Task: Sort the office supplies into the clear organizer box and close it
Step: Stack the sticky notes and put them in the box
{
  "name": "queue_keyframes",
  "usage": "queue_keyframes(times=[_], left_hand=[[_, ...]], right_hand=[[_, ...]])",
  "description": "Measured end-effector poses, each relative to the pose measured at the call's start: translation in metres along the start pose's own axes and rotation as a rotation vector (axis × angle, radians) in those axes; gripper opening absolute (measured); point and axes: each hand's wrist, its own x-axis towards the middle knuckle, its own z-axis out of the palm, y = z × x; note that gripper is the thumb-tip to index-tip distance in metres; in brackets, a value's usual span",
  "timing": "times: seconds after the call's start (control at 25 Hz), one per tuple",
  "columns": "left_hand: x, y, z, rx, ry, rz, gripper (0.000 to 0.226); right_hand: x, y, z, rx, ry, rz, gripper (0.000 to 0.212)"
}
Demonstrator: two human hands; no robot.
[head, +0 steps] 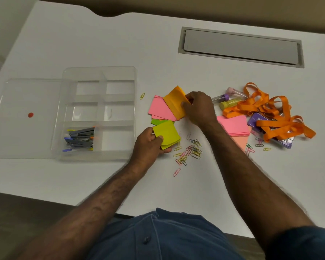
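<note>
The clear organizer box (99, 73) lies open at the left of the white table, its lid (24, 98) folded out flat to the left. Its near-left compartment holds several pens (80, 138). My left hand (148, 145) grips a yellow-green sticky note pad (167, 134) just right of the box. My right hand (199, 107) pinches an orange sticky note pad (174, 102), tilted above pink sticky notes (159, 108). Another pink pad (234, 125) lies to the right. Coloured paper clips (189, 149) are scattered near my hands.
Orange lanyards (270, 113) with purple badge holders (254, 120) are tangled at the right. Small tubes (226, 103) lie behind them. One yellow clip (142, 96) sits alone by the box. A grey cable hatch (240, 46) is set in the table's far side.
</note>
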Motion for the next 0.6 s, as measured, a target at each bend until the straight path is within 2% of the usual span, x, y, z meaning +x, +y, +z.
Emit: queue_keyframes(times=[0.08,0.16,0.28,0.36,0.48,0.52,0.6], left_hand=[[0.001,0.003,0.002,-0.012,0.008,0.000,0.024],[0.002,0.004,0.004,-0.035,0.002,0.001,0.028],[0.000,0.004,0.006,-0.045,-0.045,0.033,0.031],[-0.004,0.005,0.009,-0.094,-0.085,0.053,0.032],[-0.007,0.004,0.011,-0.067,-0.061,0.084,0.032],[-0.006,0.003,0.010,-0.029,-0.034,0.101,0.027],[-0.005,0.000,0.005,0.004,0.018,0.097,0.017]], right_hand=[[-0.018,0.012,-0.014,0.162,0.019,0.034,0.024],[-0.038,0.019,-0.027,0.439,0.018,0.117,0.019],[-0.065,0.018,-0.038,0.712,-0.101,0.173,0.013],[-0.080,0.011,-0.035,0.718,-0.209,0.164,0.013],[-0.088,0.001,-0.025,0.571,-0.304,0.118,0.022],[-0.086,-0.002,-0.022,0.517,-0.309,0.097,0.025],[-0.075,-0.007,-0.019,0.398,-0.217,0.042,0.029]])
